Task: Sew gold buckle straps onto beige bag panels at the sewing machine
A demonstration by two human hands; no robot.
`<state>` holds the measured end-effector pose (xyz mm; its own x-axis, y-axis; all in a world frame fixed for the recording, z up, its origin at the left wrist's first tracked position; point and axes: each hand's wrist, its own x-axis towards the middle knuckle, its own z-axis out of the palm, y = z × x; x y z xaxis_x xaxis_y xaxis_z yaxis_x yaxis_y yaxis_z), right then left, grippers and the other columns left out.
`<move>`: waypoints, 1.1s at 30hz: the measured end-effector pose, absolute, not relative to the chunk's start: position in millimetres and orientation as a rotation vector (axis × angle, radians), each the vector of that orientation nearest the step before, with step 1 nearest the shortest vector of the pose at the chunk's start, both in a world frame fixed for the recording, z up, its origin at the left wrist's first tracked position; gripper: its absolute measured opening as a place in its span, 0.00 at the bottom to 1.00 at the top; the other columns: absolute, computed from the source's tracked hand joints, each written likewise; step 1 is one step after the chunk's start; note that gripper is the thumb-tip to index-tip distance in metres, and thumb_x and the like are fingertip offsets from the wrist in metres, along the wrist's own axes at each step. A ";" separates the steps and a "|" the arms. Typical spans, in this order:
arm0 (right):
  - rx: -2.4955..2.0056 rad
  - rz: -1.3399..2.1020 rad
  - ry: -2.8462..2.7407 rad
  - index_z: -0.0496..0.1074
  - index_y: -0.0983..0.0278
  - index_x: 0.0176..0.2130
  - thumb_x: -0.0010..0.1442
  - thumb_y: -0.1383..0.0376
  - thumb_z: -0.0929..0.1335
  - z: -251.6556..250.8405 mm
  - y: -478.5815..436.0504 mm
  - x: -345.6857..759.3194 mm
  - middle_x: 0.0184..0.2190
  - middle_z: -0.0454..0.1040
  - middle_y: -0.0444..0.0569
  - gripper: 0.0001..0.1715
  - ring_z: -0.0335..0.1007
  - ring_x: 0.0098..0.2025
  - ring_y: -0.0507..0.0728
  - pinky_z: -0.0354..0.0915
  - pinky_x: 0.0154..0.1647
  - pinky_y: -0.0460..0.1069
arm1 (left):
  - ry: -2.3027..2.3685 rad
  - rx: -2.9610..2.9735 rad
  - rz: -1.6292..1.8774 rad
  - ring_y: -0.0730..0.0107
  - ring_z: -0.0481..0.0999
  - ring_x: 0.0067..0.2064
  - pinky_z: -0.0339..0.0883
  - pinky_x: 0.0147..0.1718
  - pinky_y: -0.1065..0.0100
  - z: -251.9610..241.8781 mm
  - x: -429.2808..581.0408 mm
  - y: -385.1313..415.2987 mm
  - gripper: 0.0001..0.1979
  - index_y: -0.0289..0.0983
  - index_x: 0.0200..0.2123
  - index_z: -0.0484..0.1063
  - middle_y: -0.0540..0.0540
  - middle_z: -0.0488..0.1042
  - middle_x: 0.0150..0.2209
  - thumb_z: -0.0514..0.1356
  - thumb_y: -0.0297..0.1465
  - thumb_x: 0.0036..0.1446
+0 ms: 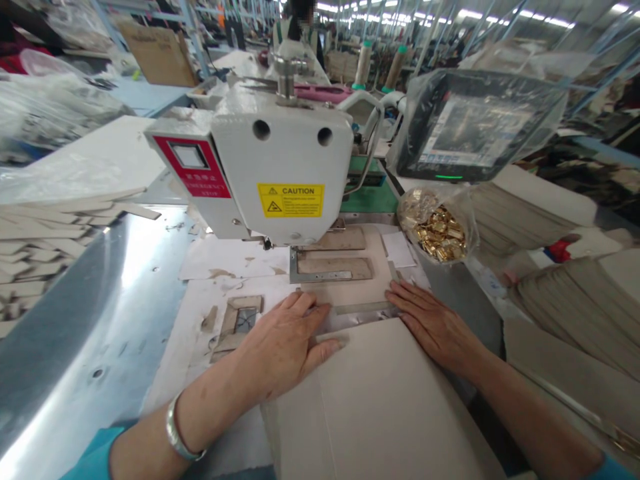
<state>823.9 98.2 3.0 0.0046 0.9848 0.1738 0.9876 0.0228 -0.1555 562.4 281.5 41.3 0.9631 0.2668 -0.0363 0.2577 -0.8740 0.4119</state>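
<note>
A beige panel (345, 294) lies flat under the head of a white sewing machine (285, 160), with an L-shaped metal clamp (325, 275) and two brown strips on top of it. My left hand (280, 343) rests at the panel's near left edge, fingers stretched and thumb apart. On the near right corner, my right hand (437, 327) lies with its fingers extended flat. Neither hand grips anything. Close to me, between my forearms, is a larger beige piece (385, 400), its front cut off by the view.
A bag of gold metal fittings (440, 233) sits right of the machine, below a plastic-wrapped screen (470, 127). Stacks of beige panels (580, 307) line the right side. Beige strips (45, 247) are piled at left, and a square frame piece (237, 323) lies beside my left hand.
</note>
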 end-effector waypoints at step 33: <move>-2.480 -0.425 -1.847 0.60 0.71 0.65 0.69 0.59 0.54 -9.9 206.8 854.1 0.63 0.64 0.62 0.31 0.61 0.62 0.70 0.60 0.60 0.64 | 0.368 2.688 0.028 0.51 0.67 0.54 0.64 0.56 0.49 41.0 561.6 280.6 0.25 0.35 0.54 0.70 0.38 0.68 0.49 0.48 0.47 0.67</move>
<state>854.1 206.8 -9.9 0.2629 0.9374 0.2283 0.9429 -0.2998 0.1453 561.6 280.6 41.0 0.9646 0.2610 -0.0369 0.2524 -0.8745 0.4141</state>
